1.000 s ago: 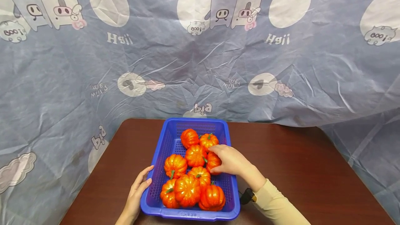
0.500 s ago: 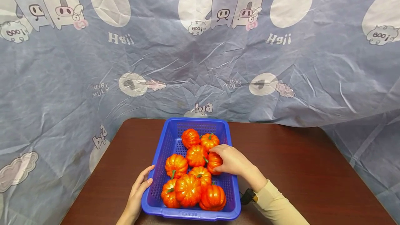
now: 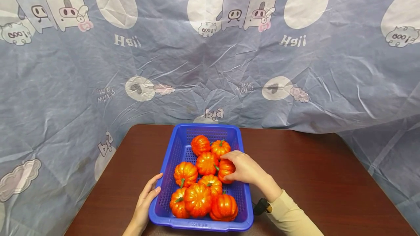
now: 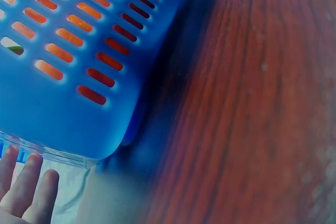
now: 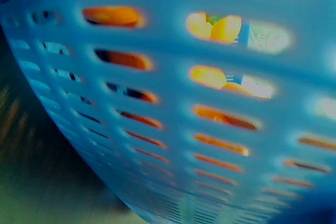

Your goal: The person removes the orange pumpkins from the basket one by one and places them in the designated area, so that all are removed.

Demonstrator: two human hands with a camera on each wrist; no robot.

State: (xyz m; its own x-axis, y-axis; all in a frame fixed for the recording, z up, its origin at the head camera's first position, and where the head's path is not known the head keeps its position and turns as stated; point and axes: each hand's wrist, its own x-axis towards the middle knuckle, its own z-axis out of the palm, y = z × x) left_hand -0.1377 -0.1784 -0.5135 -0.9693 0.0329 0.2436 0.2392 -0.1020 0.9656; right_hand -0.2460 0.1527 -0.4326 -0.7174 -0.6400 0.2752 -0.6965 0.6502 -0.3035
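A blue plastic basket (image 3: pixel 165 163) with slotted walls stands on the table and holds several glossy orange toy pumpkins (image 3: pixel 197 199) with green stems. My right hand (image 3: pixel 246 166) reaches over the basket's right rim and grips a pumpkin (image 3: pixel 225 170) by that wall, fingers on its far side and thumb on its near side. On the opposite side, my left hand (image 3: pixel 143 203) rests against the left rim with loosely extended fingers (image 4: pixel 26 182). Through the slots in the right wrist view, orange pumpkins (image 5: pixel 113 16) show; the right hand itself is hidden there behind the basket wall.
The dark brown wooden table (image 3: pixel 295 177) extends on both sides of the basket. A grey-blue cloth (image 3: pixel 197 68) with cartoon prints hangs behind it and along the sides. A dark strap with a small device (image 3: pixel 261 206) sits at the right wrist.
The head view has shifted very slightly. Both hands, the basket and the pumpkins keep nearly the same places, with the right hand still on the same pumpkin.
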